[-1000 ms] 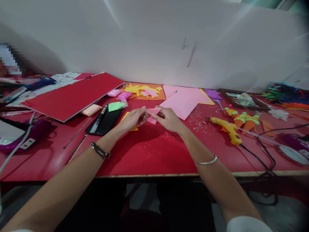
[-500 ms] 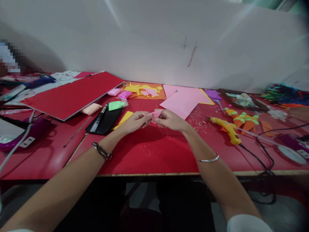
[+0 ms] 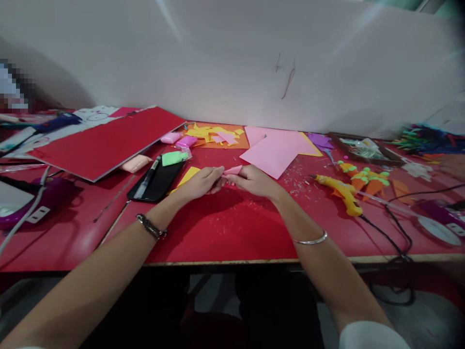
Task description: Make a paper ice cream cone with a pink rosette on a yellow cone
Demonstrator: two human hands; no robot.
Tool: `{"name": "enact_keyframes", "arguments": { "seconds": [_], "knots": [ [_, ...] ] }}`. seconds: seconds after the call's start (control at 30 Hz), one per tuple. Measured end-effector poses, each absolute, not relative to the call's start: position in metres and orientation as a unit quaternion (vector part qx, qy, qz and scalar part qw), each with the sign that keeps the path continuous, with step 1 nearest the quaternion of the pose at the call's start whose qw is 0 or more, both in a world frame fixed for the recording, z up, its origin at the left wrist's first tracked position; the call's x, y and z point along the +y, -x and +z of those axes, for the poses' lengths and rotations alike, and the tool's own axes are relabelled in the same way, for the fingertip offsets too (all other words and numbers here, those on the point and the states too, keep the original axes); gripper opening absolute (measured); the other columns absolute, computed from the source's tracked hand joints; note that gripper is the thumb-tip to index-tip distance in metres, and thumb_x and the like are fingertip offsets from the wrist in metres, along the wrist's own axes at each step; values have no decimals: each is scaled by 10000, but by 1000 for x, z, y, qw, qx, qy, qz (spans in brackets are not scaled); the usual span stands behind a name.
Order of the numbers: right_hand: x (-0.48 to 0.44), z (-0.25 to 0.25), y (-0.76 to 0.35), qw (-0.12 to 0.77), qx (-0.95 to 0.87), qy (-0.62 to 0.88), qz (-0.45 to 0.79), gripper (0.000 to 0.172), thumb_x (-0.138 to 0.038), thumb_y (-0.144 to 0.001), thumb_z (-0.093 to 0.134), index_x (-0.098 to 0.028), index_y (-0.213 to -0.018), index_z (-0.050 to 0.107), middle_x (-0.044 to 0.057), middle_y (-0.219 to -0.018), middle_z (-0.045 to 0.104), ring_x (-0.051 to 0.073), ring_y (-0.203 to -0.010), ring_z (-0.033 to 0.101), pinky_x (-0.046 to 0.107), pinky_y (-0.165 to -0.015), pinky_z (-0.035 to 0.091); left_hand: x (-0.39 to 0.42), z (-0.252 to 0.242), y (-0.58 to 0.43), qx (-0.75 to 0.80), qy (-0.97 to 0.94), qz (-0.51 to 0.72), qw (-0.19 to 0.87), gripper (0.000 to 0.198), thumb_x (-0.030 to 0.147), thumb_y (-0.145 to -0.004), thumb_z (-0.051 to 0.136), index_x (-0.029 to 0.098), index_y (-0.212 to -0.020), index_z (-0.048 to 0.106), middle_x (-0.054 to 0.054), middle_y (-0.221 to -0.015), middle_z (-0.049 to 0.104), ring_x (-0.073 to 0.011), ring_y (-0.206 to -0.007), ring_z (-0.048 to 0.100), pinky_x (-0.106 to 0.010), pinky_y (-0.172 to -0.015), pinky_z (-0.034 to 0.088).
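Note:
A small folded or rolled piece of pink paper (image 3: pixel 233 170) is held between my two hands over the red table. My left hand (image 3: pixel 205 183) pinches its left side, thumb on top. From the other side my right hand (image 3: pixel 256 181) grips it with thumb and bent fingers. The fingers hide much of the paper. Just behind lies a large pink paper sheet (image 3: pixel 278 155). Beside my left hand are a strip of yellow paper (image 3: pixel 188 177) and a black phone-like slab (image 3: pixel 160 182) with a pen (image 3: pixel 148 179) on it.
A yellow glue gun (image 3: pixel 339 191) with a black cord lies at right, near orange-and-green carrot shapes (image 3: pixel 370 179). Yellow scraps lie on an orange sheet (image 3: pixel 243 141). A red board (image 3: pixel 109 143) leans at left. A tray (image 3: pixel 385 157) sits by the white wall.
The pink paper has turned slightly and shows less of itself between my fingers. My left thumb has shifted along it, and my right hand has moved slightly left.

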State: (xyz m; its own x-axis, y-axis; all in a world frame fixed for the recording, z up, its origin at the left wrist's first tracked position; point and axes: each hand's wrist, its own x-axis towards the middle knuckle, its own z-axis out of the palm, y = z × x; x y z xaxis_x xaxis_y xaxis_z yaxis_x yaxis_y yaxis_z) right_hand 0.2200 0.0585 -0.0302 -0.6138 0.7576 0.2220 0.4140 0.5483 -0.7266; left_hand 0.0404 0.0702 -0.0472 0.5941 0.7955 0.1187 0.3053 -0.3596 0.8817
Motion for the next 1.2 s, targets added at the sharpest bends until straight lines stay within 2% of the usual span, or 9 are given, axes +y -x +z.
{"name": "enact_keyframes", "arguments": {
  "seconds": [0.23,0.33,0.43,0.5,0.63,0.8,0.87,1.07,1.2],
  "knots": [
    [63,-30,-224,272,-827,398,290,380,-437,-822,396,-142,-653,567,-54,-449,370,56,-431,338,204,-448,253,72,-49,-45,351,-761,351,418,455,391,-876,222,153,-559,444,21,-462,435,-74,-441,407,-199,-478,340],
    [68,-29,-231,332,-791,433,278,409,-443,-829,385,-143,-594,533,-50,-427,392,54,-405,348,211,-458,285,84,-56,-41,389,-733,437,348,347,349,-862,264,147,-701,497,-23,-695,538,-103,-658,499,-217,-633,399],
    [74,-31,-238,388,-756,457,263,421,-448,-839,365,-149,-594,531,-46,-422,405,53,-390,350,213,-455,294,95,-65,-34,421,-757,415,278,193,306,-807,405,150,-890,486,-46,-894,545,-119,-811,515,-247,-734,405],
    [76,-33,-240,399,-744,469,258,411,-451,-833,377,-148,-610,542,-44,-428,413,54,-388,354,211,-442,287,98,-71,-31,415,-783,379,265,323,303,-761,485,156,-1039,410,-63,-972,528,-115,-782,536,-255,-707,419],
    [78,-36,-239,419,-738,473,239,397,-445,-827,389,-146,-624,553,-43,-434,426,54,-394,374,200,-442,295,95,-76,-30,385,-843,293,234,470,277,-730,533,173,-1147,343,-24,-834,571,-126,-734,553,-249,-672,419],
    [79,-38,-237,433,-740,479,190,404,-438,-823,396,-140,-603,558,-35,-450,448,55,-411,404,196,-452,294,86,-71,-37,420,-858,226,190,162,279,-746,510,166,-860,520,5,-666,563,-106,-573,500,-211,-540,366],
    [79,-38,-237,434,-743,479,173,399,-430,-819,411,-137,-593,559,-32,-459,456,56,-428,416,196,-466,296,83,-69,-40,422,-862,212,186,146,303,-753,504,164,-786,533,0,-652,568,-107,-554,490,-214,-523,352],
    [74,-32,-238,399,-763,421,287,388,-443,-823,403,-136,-645,559,-52,-430,430,43,-397,379,184,-451,294,81,-65,-41,428,-821,313,212,385,342,-716,562,172,-1045,458,1,-731,550,-113,-610,509,-218,-559,376],
    [71,-28,-237,321,-792,352,380,389,-444,-826,395,-130,-662,555,-62,-413,426,33,-372,331,177,-425,277,77,-55,-39,344,-808,393,275,303,370,-781,476,150,-989,494,-3,-732,519,-99,-620,475,-214,-588,380]
  ]
}}
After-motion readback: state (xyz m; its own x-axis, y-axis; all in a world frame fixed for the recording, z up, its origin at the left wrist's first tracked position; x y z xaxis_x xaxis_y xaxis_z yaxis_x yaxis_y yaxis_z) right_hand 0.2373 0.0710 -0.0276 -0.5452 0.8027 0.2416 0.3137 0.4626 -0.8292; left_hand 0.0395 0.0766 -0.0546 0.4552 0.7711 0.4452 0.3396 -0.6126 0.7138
